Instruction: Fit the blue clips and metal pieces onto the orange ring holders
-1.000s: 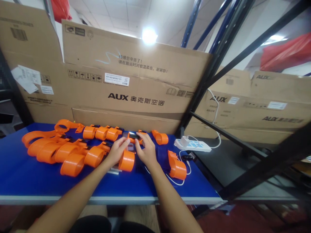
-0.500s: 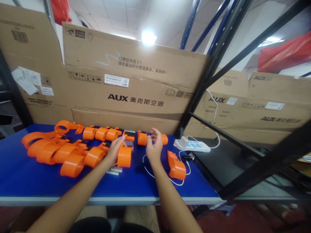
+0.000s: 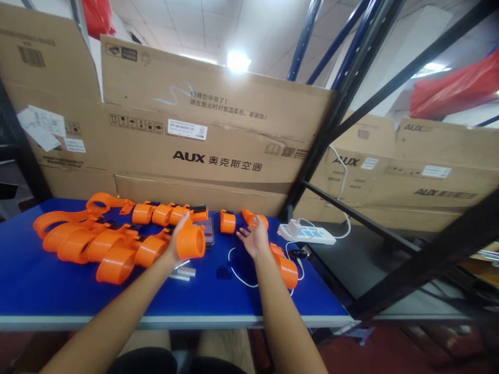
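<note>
Orange ringed holder (image 3: 190,242) is clamped in left hand (image 3: 178,240), lower centre; three more holders (image 3: 227,223) are seen around right hand (image 3: 255,241), fingers apart.

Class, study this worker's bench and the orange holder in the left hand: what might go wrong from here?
The left hand holds an orange holder close beside the crowded orange pieces, so it may knock one out of place.

The right hand is open above the bench near the looped white cable; a lower sweep could perhaps snag it and tug at the power strip.
</note>
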`<state>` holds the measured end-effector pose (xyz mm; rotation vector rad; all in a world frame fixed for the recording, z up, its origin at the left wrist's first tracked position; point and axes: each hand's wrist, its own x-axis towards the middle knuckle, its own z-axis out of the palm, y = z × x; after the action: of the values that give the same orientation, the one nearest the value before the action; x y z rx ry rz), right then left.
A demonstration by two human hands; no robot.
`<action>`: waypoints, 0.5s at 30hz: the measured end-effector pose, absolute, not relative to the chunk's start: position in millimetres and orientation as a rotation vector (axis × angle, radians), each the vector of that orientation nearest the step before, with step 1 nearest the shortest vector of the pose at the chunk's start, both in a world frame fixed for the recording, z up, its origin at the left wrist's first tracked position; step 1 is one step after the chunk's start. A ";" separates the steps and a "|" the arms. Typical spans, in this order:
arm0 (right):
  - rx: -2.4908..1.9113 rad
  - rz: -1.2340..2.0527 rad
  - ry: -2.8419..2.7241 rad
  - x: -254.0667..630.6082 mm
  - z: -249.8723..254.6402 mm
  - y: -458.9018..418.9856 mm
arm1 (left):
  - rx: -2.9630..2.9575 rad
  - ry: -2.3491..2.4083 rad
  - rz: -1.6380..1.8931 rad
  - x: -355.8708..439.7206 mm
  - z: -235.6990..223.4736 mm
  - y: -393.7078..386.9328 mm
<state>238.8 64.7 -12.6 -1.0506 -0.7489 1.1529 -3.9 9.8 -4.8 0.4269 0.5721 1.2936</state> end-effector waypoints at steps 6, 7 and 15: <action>-1.185 1.173 -0.672 232.0 -7.1 58.3 | 0.362 0.479 1.229 -6.8 -6.2 9.5; -1.201 1.176 -0.678 230.8 -6.1 56.7 | 0.350 0.466 1.222 -7.1 -5.4 9.6; -1.182 1.191 -0.706 227.7 1.2 48.6 | 0.324 0.436 1.211 -7.9 -5.9 10.9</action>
<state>227.7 48.6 1.2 -1.1819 -0.7063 1.1907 -7.9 10.9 -5.9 0.3241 0.4361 1.2108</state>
